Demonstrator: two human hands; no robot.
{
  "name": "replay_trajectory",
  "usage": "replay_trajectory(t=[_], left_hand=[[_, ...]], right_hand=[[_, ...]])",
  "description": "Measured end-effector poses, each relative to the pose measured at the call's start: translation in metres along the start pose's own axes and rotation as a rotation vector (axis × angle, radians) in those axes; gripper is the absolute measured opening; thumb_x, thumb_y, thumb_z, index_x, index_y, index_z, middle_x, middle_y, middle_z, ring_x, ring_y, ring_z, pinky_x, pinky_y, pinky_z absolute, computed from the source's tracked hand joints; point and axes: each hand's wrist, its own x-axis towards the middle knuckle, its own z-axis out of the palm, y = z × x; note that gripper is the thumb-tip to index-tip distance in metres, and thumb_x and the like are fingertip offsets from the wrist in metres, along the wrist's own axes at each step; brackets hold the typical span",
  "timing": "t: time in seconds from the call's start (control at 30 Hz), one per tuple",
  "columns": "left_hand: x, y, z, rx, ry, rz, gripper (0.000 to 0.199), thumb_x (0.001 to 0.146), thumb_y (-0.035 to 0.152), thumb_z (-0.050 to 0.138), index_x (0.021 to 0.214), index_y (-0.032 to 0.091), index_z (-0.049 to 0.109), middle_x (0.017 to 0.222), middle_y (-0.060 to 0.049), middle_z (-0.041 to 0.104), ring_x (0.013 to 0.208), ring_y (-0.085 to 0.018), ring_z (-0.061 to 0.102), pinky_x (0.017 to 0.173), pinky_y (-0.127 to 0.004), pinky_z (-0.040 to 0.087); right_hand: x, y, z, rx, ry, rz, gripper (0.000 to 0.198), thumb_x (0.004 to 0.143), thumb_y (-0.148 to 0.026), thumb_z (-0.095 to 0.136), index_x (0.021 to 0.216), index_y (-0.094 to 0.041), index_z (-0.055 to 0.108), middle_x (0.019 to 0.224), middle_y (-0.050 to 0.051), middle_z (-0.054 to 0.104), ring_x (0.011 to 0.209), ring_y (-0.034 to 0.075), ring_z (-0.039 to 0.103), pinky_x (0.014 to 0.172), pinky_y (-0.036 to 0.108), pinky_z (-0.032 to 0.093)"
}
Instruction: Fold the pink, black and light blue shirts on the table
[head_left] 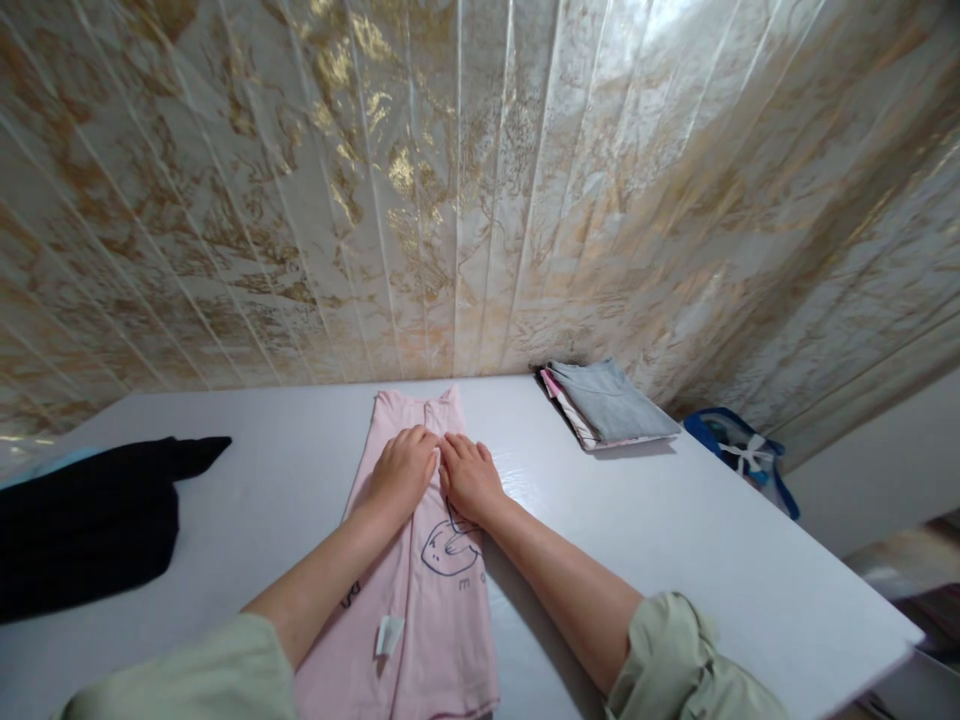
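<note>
A pink shirt [450, 650] with a dark line drawing and letters lies lengthwise on the white table, its sides folded toward the middle. A small white label [389, 635] shows near its lower part. My left hand [405, 465] rests flat on the upper part of the shirt, fingers stretched forward. Beside it, nearly touching, my right hand [470, 478] also lies flat on the cloth, covering part of the drawing's top. Both hands press on the fabric with nothing gripped between the fingers.
A stack of folded clothes with a grey piece on top [611, 395] sits at the back right of the white table [675, 560]. Black clothing [90, 520] lies at the left. Past the right edge stands a blue-trimmed bag [742, 455]. A patterned gold curtain [420, 200] hangs behind.
</note>
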Motion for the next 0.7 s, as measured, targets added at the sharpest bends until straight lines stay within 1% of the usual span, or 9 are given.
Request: replay_trajectory(t=[0.07, 0.13, 0.23, 0.3, 0.37, 0.43, 0.5, 0.6, 0.7], left_hand=[[-0.005, -0.002, 0.007, 0.037, -0.039, 0.044, 0.016, 0.089, 0.015, 0.045, 0.095, 0.021, 0.059, 0.1, -0.007, 0.06, 0.102, -0.023, 0.053, 0.091, -0.036, 0.041], [-0.009, -0.007, 0.015, 0.045, -0.049, 0.022, 0.016, 0.086, 0.012, 0.047, 0.093, 0.021, 0.057, 0.098, -0.006, 0.06, 0.099, -0.021, 0.053, 0.088, -0.035, 0.042], [-0.013, -0.015, 0.024, -0.011, -0.014, -0.03, 0.018, 0.082, 0.008, 0.048, 0.092, 0.021, 0.055, 0.098, -0.005, 0.058, 0.096, -0.02, 0.054, 0.086, -0.033, 0.043], [-0.014, -0.018, 0.027, -0.081, 0.009, -0.039, 0.02, 0.08, 0.007, 0.047, 0.092, 0.021, 0.055, 0.097, -0.004, 0.059, 0.096, -0.02, 0.054, 0.087, -0.033, 0.043], [-0.014, -0.02, 0.028, -0.146, 0.023, -0.016, 0.025, 0.08, 0.005, 0.046, 0.096, 0.021, 0.057, 0.101, -0.004, 0.06, 0.1, -0.02, 0.054, 0.09, -0.034, 0.043], [-0.015, -0.02, 0.028, -0.19, 0.024, 0.007, 0.032, 0.08, 0.003, 0.045, 0.101, 0.021, 0.06, 0.105, -0.005, 0.06, 0.105, -0.02, 0.053, 0.093, -0.034, 0.042], [-0.015, -0.021, 0.027, -0.214, 0.015, 0.009, 0.037, 0.079, 0.002, 0.044, 0.104, 0.022, 0.063, 0.108, -0.005, 0.061, 0.108, -0.02, 0.053, 0.095, -0.035, 0.041], [-0.015, -0.021, 0.027, -0.239, -0.005, -0.009, 0.04, 0.079, 0.001, 0.045, 0.105, 0.023, 0.065, 0.109, -0.005, 0.061, 0.109, -0.02, 0.053, 0.097, -0.035, 0.041], [-0.016, -0.022, 0.027, -0.262, -0.017, -0.016, 0.039, 0.079, 0.002, 0.046, 0.105, 0.023, 0.066, 0.109, -0.004, 0.062, 0.109, -0.02, 0.053, 0.097, -0.035, 0.04]], right_hand=[[-0.001, -0.001, 0.002, 0.002, -0.037, 0.003, 0.044, 0.096, -0.029, 0.042, 0.139, -0.022, 0.046, 0.148, 0.008, 0.045, 0.137, 0.023, 0.036, 0.111, 0.047, 0.026], [-0.003, -0.002, 0.002, -0.005, -0.032, 0.024, 0.044, 0.095, -0.029, 0.041, 0.139, -0.023, 0.045, 0.148, 0.008, 0.044, 0.137, 0.023, 0.036, 0.111, 0.047, 0.026], [-0.003, -0.003, -0.001, -0.017, 0.003, 0.068, 0.043, 0.095, -0.027, 0.042, 0.137, -0.023, 0.047, 0.147, 0.008, 0.046, 0.135, 0.022, 0.039, 0.11, 0.044, 0.028], [0.0, -0.001, -0.007, -0.018, 0.007, 0.092, 0.037, 0.094, -0.025, 0.041, 0.13, -0.023, 0.054, 0.141, 0.008, 0.052, 0.129, 0.022, 0.046, 0.106, 0.04, 0.033], [0.01, 0.006, -0.016, -0.012, -0.037, 0.135, 0.032, 0.095, -0.025, 0.039, 0.118, -0.023, 0.061, 0.129, 0.008, 0.061, 0.118, 0.022, 0.055, 0.096, 0.035, 0.041], [0.027, 0.016, -0.026, 0.002, -0.088, 0.21, 0.031, 0.096, -0.027, 0.039, 0.116, -0.023, 0.063, 0.119, 0.008, 0.065, 0.105, 0.021, 0.062, 0.085, 0.03, 0.045], [0.05, 0.029, -0.036, 0.012, -0.102, 0.283, 0.034, 0.095, -0.027, 0.042, 0.124, -0.023, 0.059, 0.118, 0.008, 0.065, 0.101, 0.02, 0.063, 0.08, 0.028, 0.046], [0.089, 0.044, -0.044, -0.002, -0.091, 0.305, 0.041, 0.093, -0.023, 0.045, 0.134, -0.023, 0.053, 0.122, 0.008, 0.064, 0.107, 0.02, 0.061, 0.083, 0.026, 0.045], [0.121, 0.051, -0.04, -0.021, -0.102, 0.267, 0.045, 0.094, -0.02, 0.044, 0.138, -0.026, 0.05, 0.125, 0.007, 0.063, 0.11, 0.018, 0.06, 0.087, 0.025, 0.043]])
